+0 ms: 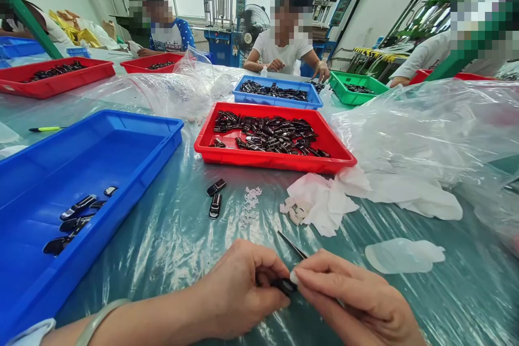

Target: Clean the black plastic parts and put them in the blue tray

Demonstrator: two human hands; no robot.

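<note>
Near the front edge of the view, my left hand (239,286) is closed around a small glossy black part (285,285), which its fingers partly hide. My right hand (352,294) meets it from the right, thumb and fingers pinched together at the part's end. Dark pointed tweezers (292,244) stick out from the right hand, tip pointing up and left. A small white bit (294,277) shows at the right fingertips; what it is I cannot make out. Beyond my hands, two similar black parts (215,206) lie on the plastic-covered table, beside scattered whitish scraps (251,203).
On the left, a large blue tray (162,138) contains several black parts. A red tray (275,158) full of them stands ahead, with another blue tray (279,100) behind. Crumpled white tissue (324,203) and a translucent bottle (405,255) lie right. Co-workers sit across the table.
</note>
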